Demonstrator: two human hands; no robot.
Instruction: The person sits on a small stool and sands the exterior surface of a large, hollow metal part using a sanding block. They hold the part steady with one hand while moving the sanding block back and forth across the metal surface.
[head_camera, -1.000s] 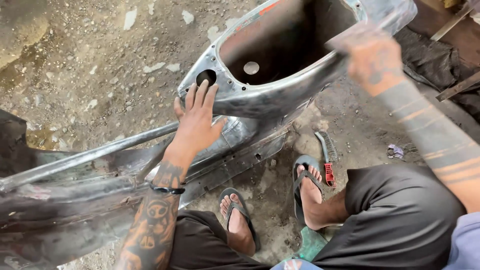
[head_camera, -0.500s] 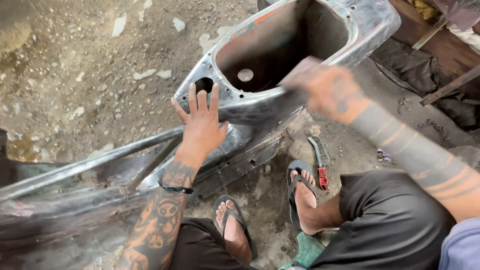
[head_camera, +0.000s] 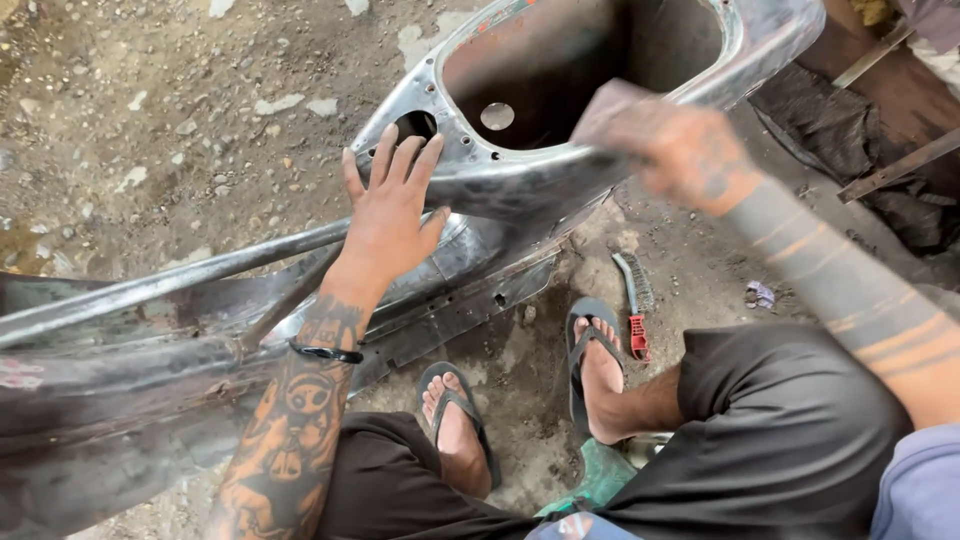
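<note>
Bare grey sheet-metal scooter body shell lies on the dirt floor, across the front of the sandalled feet. Left hand: flat, fingers spread, palm on the shell beside its large opening. Right hand: blurred, closed on a small grey abrasive sheet against the opening's rim; red-handled wire brush lies on the floor.

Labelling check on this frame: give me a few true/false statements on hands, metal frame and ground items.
1. The left hand lies flat on the bare metal frame, its fingers spread. True.
2. The right hand is sharp and rests on the knee. False: it is blurred, at the frame's rim, seemingly holding a dark sheet.
3. A wire brush with a red handle lies on the ground by the right foot. True.
4. The person wears closed boots. False: open sandals.
</note>
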